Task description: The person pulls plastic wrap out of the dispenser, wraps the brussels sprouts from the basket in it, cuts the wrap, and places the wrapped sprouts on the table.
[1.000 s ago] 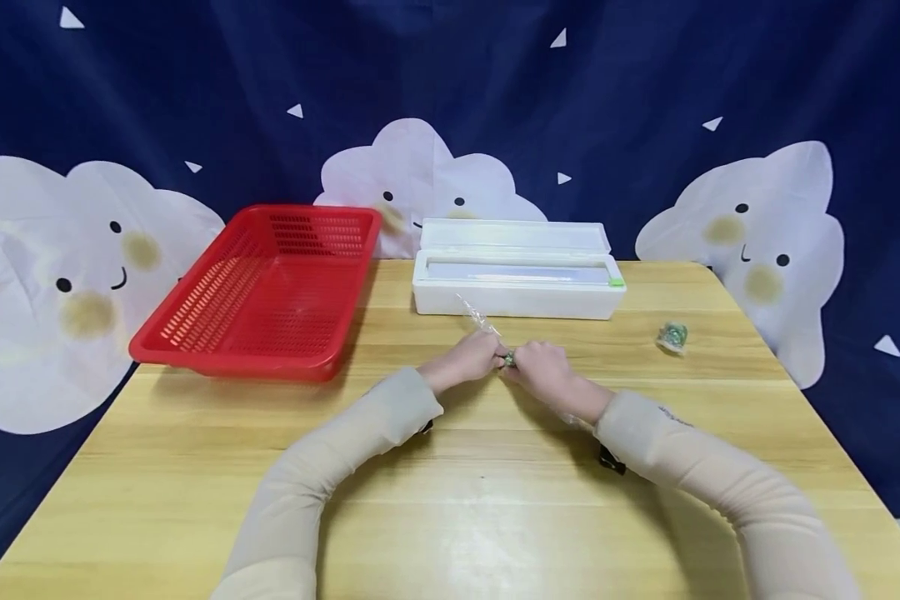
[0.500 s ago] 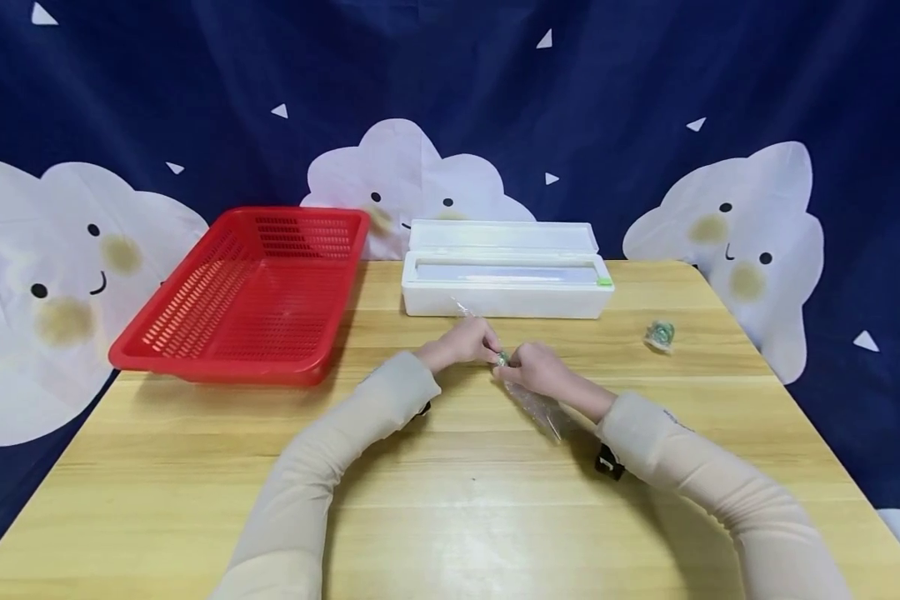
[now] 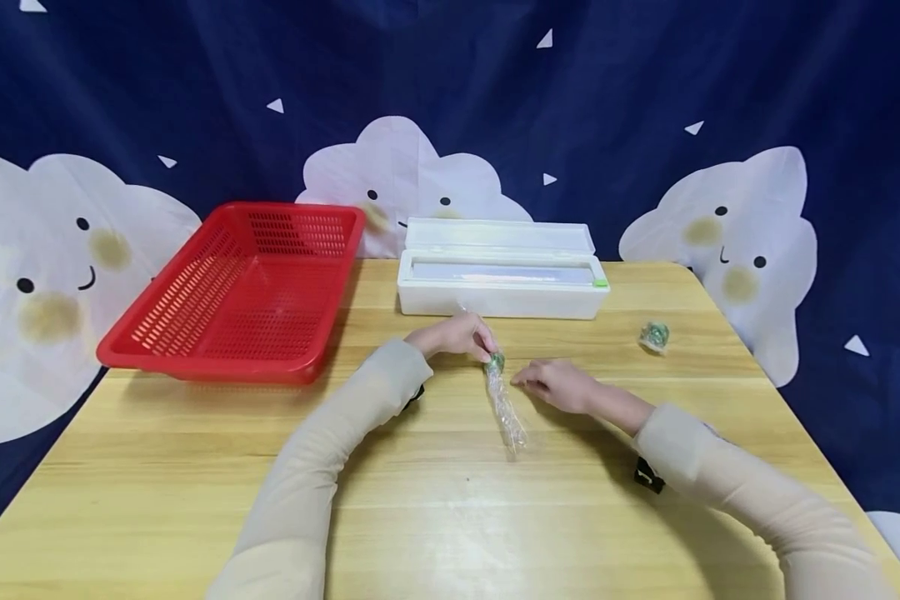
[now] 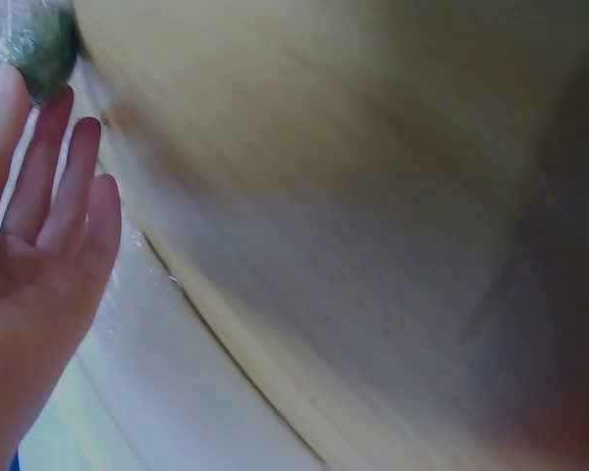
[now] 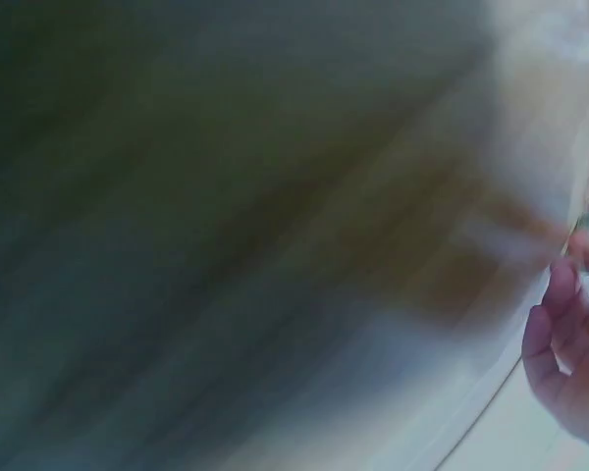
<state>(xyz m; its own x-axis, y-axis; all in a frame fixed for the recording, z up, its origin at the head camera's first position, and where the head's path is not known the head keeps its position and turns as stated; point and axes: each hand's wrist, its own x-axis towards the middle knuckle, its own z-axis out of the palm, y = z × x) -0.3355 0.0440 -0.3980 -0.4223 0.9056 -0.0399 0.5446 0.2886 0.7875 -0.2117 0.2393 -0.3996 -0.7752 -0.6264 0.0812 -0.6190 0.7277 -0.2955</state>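
Observation:
In the head view my left hand [image 3: 461, 337] pinches a small round green thing wrapped in cling film [image 3: 496, 363] between thumb and fingertips. The left wrist view shows the thumb on the film-covered green lump [image 4: 41, 49], with the other fingers loosely extended. From it a twisted tail of cling film [image 3: 507, 415] trails toward the front of the table. My right hand [image 3: 558, 385] is just to the right of the film, fingers loosely bent and holding nothing. Its lower fingers curl near the lump in the right wrist view.
A white cling film box [image 3: 497, 300] stands behind the hands, lid up, a green slider at its right end. The red perforated basket [image 3: 217, 365] sits at the left. Another film-wrapped green lump [image 3: 654, 337] lies at the right on the wooden table [image 3: 420, 517].
Both hands were together on the wrapped green thing. My right hand has let go and moved right, leaving the film tail in view. My left hand keeps its pinch.

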